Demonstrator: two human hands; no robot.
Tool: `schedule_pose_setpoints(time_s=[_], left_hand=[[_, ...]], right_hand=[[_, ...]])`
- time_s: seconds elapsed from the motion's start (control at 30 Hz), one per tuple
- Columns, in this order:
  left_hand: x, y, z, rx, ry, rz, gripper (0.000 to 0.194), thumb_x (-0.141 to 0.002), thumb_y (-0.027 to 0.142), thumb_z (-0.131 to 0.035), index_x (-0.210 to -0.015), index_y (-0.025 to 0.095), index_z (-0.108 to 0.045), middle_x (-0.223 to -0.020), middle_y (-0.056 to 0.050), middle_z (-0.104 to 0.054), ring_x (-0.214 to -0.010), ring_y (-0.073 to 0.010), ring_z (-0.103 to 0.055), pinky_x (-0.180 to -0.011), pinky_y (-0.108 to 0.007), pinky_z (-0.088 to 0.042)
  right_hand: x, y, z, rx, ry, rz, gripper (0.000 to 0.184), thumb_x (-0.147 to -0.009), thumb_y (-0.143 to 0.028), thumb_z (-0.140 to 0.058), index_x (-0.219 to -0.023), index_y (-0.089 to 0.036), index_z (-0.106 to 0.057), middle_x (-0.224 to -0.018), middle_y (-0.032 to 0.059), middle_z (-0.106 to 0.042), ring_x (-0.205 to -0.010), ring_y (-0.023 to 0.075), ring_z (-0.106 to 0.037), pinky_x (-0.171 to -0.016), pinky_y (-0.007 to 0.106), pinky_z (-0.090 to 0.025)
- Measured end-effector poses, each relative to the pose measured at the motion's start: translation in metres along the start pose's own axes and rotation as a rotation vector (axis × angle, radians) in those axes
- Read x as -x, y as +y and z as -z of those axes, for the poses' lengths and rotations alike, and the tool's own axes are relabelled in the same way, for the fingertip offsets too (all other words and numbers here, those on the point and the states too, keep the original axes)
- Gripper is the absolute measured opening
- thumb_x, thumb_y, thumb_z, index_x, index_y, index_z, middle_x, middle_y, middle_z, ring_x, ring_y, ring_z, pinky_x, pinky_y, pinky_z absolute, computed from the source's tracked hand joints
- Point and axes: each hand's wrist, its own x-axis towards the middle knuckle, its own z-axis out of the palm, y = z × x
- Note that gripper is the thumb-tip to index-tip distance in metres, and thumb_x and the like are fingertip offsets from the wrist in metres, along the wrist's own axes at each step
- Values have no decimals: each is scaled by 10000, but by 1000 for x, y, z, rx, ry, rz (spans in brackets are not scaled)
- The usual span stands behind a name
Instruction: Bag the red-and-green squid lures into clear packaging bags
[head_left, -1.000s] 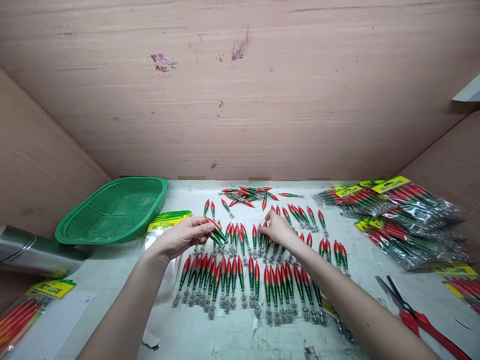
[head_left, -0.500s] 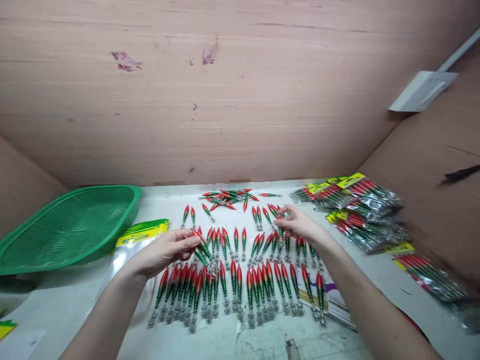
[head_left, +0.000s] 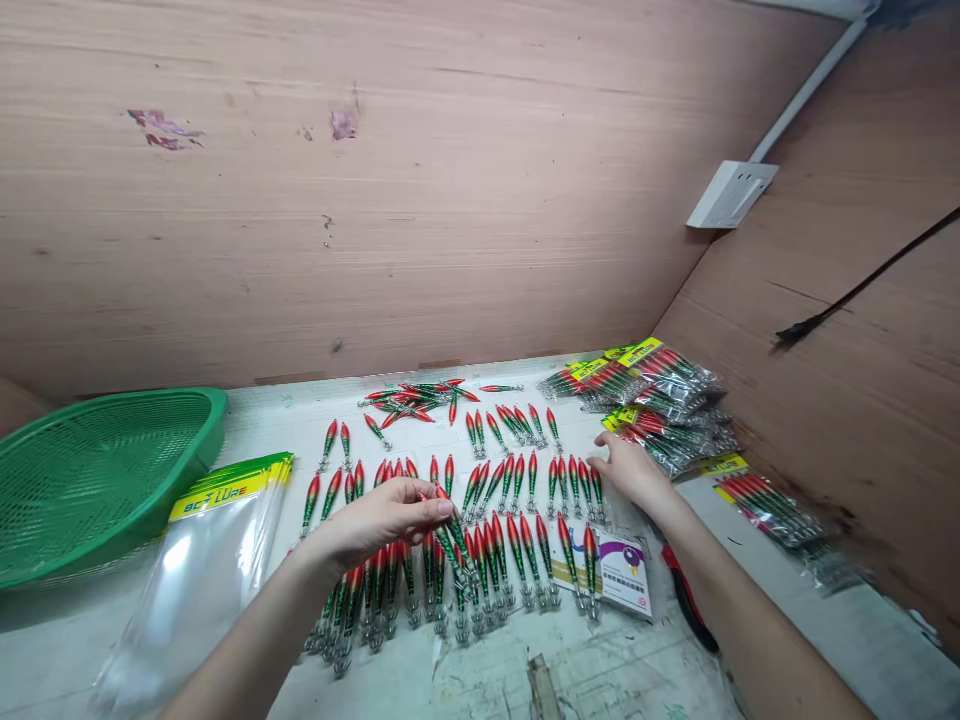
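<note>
Red-and-green squid jigs with clear hooked ends lie in rows across the white table. My left hand (head_left: pixel 401 515) is closed on a couple of squid jigs (head_left: pixel 455 530), held over the front rows (head_left: pixel 495 560). To the right, my right hand (head_left: pixel 626 468) has its thumb and fingers apart and holds nothing. It hovers beside the right end of the middle row (head_left: pixel 585 480), near the packed bags. A loose heap of jigs (head_left: pixel 412 400) lies at the back of the table.
A green basket (head_left: pixel 112 470) stands at left, beside a stack of clear bags with yellow headers (head_left: pixel 225 520). Filled bags (head_left: pixel 660 400) are piled at right. A small printed box (head_left: pixel 626 575) and red-handled pliers (head_left: pixel 688 600) lie near my right forearm. A wooden wall (head_left: pixel 375 250) rises behind.
My right hand has let go of a jig and moved right, its fingers opening. My left hand, still holding jigs, is now over the front rows. The view has turned right.
</note>
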Motion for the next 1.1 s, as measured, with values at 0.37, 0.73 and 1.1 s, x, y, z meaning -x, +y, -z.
schedule_pose_setpoints(time_s=[0.37,0.73,1.1], left_hand=[[5,-3,-15,0,43,-18,440,-561,561,-770,-625,165,-591,-538,49,-473,-522,-92,-386,-522,-257,-275],[44,-33,77,-106,580,18,386,-846,473,-561,-1088,172,-559,-716,59,-466,-542,-58,-412,-527,-208,-346],[37,-54,129,-516,715,451,337,-895,334,-558,-1181,158,-549,-1100,-80,-613,-887,-182,-625,-742,-372,-550]], right_hand=[[76,-104,-82,-486,-718,407,368,-571,-321,-765,-703,-205,-442,-565,-73,-523,-515,78,-499,-499,206,-371],[9,-136,-95,-520,-560,269,419,-628,-280,-749,-868,-219,-411,-521,-116,-469,-400,60,-449,-376,173,-261],[-10,-132,-99,-286,-393,186,371,-781,-189,-670,-1070,-179,-438,-560,-101,-485,-408,71,-480,-365,170,-298]])
